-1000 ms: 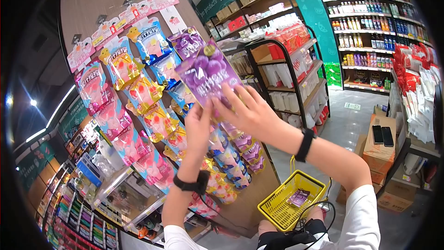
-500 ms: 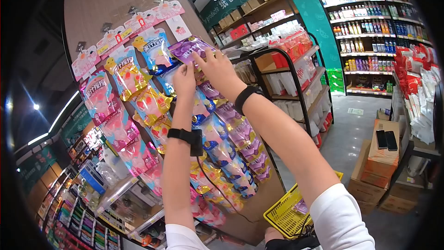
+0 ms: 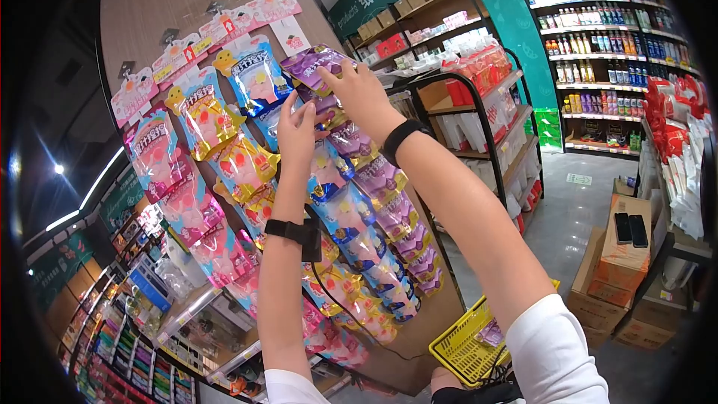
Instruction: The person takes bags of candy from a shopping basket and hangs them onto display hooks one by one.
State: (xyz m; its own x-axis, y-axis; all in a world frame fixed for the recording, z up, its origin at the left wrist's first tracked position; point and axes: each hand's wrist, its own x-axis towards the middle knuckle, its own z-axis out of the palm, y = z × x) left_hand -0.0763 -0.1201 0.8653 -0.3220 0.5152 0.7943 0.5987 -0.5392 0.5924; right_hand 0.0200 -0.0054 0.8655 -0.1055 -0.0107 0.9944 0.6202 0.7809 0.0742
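Observation:
A purple snack bag [image 3: 314, 62] tops the rightmost hanging column of the display. My right hand [image 3: 363, 101] grips its right side, with fingers over the front. My left hand [image 3: 297, 135] is just below and to the left, fingers apart, with nothing visible held in it. Beside it hangs a blue snack bag [image 3: 259, 78], and more purple bags [image 3: 374, 172] hang underneath. Part of the left fingertips is lost against the purple packaging. Each wrist wears a black band, and a dark cable runs down from the left one.
Yellow bags [image 3: 202, 116] and pink bags [image 3: 158, 153] hang to the left. A yellow basket [image 3: 456, 340] with a purple packet inside stands low in front. A black rack [image 3: 479, 116] is to the right, near cardboard boxes [image 3: 621, 262] with two phones on top.
The left fingers have spread from a pinch, and that hand sits slightly lower. The right hand and the top purple bag have shifted a little to the right in view.

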